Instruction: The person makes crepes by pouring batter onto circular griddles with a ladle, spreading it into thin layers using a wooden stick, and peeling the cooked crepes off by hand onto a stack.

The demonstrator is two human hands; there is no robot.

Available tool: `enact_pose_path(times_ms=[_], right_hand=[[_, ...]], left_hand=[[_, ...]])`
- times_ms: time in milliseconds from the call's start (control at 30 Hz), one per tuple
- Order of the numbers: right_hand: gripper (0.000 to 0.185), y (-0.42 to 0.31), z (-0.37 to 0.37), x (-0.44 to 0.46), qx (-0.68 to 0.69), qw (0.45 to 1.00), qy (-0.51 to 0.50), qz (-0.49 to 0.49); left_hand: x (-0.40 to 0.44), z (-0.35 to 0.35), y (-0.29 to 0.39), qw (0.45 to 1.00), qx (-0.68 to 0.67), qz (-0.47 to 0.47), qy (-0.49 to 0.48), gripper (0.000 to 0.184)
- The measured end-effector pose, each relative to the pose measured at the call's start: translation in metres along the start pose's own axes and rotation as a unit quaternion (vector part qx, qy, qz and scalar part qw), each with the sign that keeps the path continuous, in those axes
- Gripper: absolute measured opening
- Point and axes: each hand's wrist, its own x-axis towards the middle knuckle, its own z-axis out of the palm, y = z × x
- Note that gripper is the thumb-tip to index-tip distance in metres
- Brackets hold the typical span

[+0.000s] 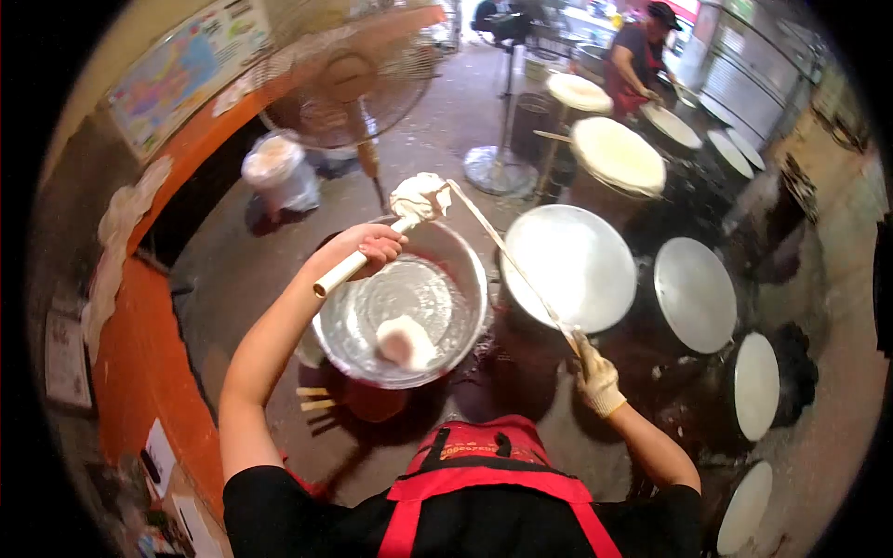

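Note:
My bare left hand point(379, 247) is wrapped round a pale tube-shaped handle point(340, 275) with a brass-coloured end. A lumpy cream wad point(420, 196), dough or cloth, sits at its far end; I cannot tell which. In my gloved right hand point(600, 379) is a long thin stick point(514, 261), its far tip touching or very close to the wad. Below my left hand stands a large metal basin point(476, 321) with a wet, whitish inside. A blurred white lump point(406, 340) is in or over the basin. The nearest griddle to the stick is a round pale plate point(569, 268).
More round griddles point(696, 295) curve down the right side. Pale round sheets point(618, 156) are stacked on stands ahead. A fan point(349, 79) and a bagged bucket point(279, 172) stand at left, by an orange counter point(139, 353). A co-worker point(642, 60) works at the back right.

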Motion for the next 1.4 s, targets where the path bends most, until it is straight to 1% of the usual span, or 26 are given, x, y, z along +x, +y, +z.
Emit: enact_pose_path(times_ms=[100,167,200,267,333,367,400,433,533,567,633,667,733,767,800,833,867,933,1000,1033,1100,1200,1267,1300,1333,1400], right_hand=[[0.064,0.017,-0.011,-0.009,0.091,0.995,0.039,0.021],[0.061,0.025,-0.027,-0.002,0.155,0.985,0.078,0.015],[0.06,0.028,-0.032,0.004,0.111,0.988,0.111,0.0],[0.054,0.034,-0.056,0.021,0.14,0.979,0.15,0.006],[0.056,0.054,-0.066,0.027,0.102,0.985,0.128,0.05],[0.058,0.067,-0.065,0.028,0.075,0.986,0.133,0.063],[0.059,0.074,-0.074,0.029,0.042,0.986,0.139,0.084],[0.057,0.079,-0.092,0.025,0.088,0.977,0.027,0.19],[0.059,0.117,-0.086,0.0,0.138,0.95,0.045,0.275],[0.054,0.126,-0.082,-0.009,0.215,0.91,-0.012,0.354],[0.043,0.154,0.012,-0.049,0.403,0.858,0.182,0.261],[0.041,0.163,0.048,-0.065,0.444,0.834,0.218,0.246],[0.043,0.122,-0.005,-0.07,0.275,0.892,0.168,0.318],[0.045,0.129,0.03,-0.083,0.212,0.905,0.147,0.339],[0.046,0.123,0.028,-0.085,0.147,0.906,0.075,0.39],[0.046,0.121,0.03,-0.081,0.133,0.9,0.041,0.413],[0.046,0.118,0.032,-0.076,0.12,0.892,0.008,0.435],[0.054,0.116,0.049,-0.055,0.133,0.89,0.041,0.435],[0.057,0.116,0.051,-0.022,0.151,0.882,0.057,0.442],[0.055,0.124,0.065,-0.008,0.223,0.884,0.159,0.379],[0.05,0.133,0.074,0.016,0.352,0.845,0.224,0.335],[0.044,0.106,0.028,0.023,0.68,0.548,0.177,0.453],[0.044,0.08,0.033,0.009,0.69,0.507,0.238,0.459],[0.041,0.074,0.045,0.006,0.682,0.477,0.245,0.498],[0.04,0.062,0.058,0.004,0.651,0.491,0.274,0.51],[0.034,0.04,0.07,0.014,0.643,0.503,0.296,0.497]], left_hand=[[0.048,0.065,-0.023,0.991,0.132,0.016,0.032,0.011],[0.086,0.105,-0.047,0.921,0.367,0.118,0.063,0.011],[0.106,0.124,-0.062,0.867,0.46,0.172,0.08,0.014],[0.141,0.161,-0.095,0.761,0.585,0.262,0.106,0.021],[0.172,0.19,-0.13,0.624,0.702,0.326,0.106,0.023],[0.194,0.194,-0.14,0.577,0.747,0.313,0.103,0.026],[0.223,0.19,-0.151,0.492,0.782,0.369,0.098,0.029],[0.247,0.187,-0.164,0.491,0.783,0.368,0.102,0.029],[0.287,0.183,-0.203,0.527,0.763,0.352,0.126,0.029],[0.307,0.171,-0.213,0.57,0.728,0.361,0.122,0.029],[0.327,0.163,-0.231,0.62,0.677,0.369,0.143,0.027],[0.339,0.16,-0.239,0.647,0.642,0.379,0.161,0.027],[0.36,0.154,-0.249,0.686,0.585,0.391,0.185,0.025],[0.367,0.154,-0.253,0.705,0.557,0.391,0.198,0.025],[0.374,0.15,-0.255,0.723,0.529,0.39,0.211,0.025],[0.386,0.142,-0.254,0.698,0.528,0.427,0.229,0.021],[0.387,0.144,-0.248,0.727,0.491,0.429,0.214,0.019],[0.379,0.152,-0.235,0.782,0.418,0.426,0.179,0.016],[0.367,0.161,-0.215,0.831,0.33,0.439,0.081,0.015],[0.362,0.164,-0.203,0.833,0.323,0.444,0.063,0.018],[0.34,0.179,-0.183,0.86,0.277,0.428,0.002,0.026],[0.295,0.186,-0.153,0.919,0.264,0.282,-0.077,0.038],[0.272,0.159,-0.141,0.906,0.348,0.241,-0.029,0.035],[0.258,0.147,-0.142,0.919,0.325,0.221,-0.025,0.031],[0.245,0.129,-0.142,0.926,0.337,0.169,0.01,0.011],[0.24,0.078,-0.153,0.915,0.368,0.137,0.088,0.01]])
